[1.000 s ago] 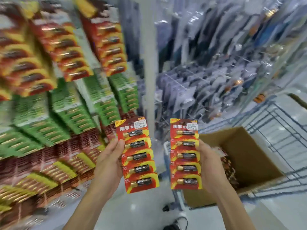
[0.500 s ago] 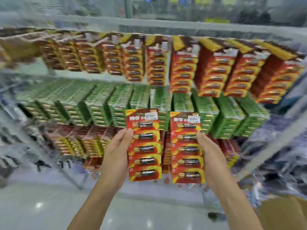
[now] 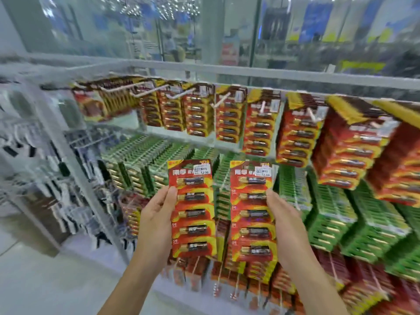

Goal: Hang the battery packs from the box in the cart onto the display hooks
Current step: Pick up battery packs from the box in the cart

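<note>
Since the earlier frames the person has turned from the cart to the rack [image 3: 272, 75]. Both packs have stayed upright in the hands and are now raised closer to the stock.

Count: two hands, two packs, five batteries [image 3: 192, 196] per pack, one price sticker [image 3: 201, 169] per pack.

Left hand [image 3: 156, 221]: grips the left pack [image 3: 193, 210] at its left edge. The thumb lies on the card front beside the second battery. The fingers are behind the card and hidden. The forearm rises from the lower edge of the view, angled up and to the right.

Right hand [image 3: 286, 223]: grips the right pack [image 3: 252, 212] at its right edge in the mirror pose, thumb on the front, fingers behind. The forearm rises up and to the left.

Pack position: side by side, faces toward the person, with a narrow gap between them. They are held in front of the green row [image 3: 329, 214] and below the top red row [image 3: 256, 133]. Neither pack is on a hook.

Rack: three rows of hung stock, red on top, green in the middle, red lowest [image 3: 256, 271]. White hooks [image 3: 150, 92] project from the top row; blur prevents a firm count.
</note>
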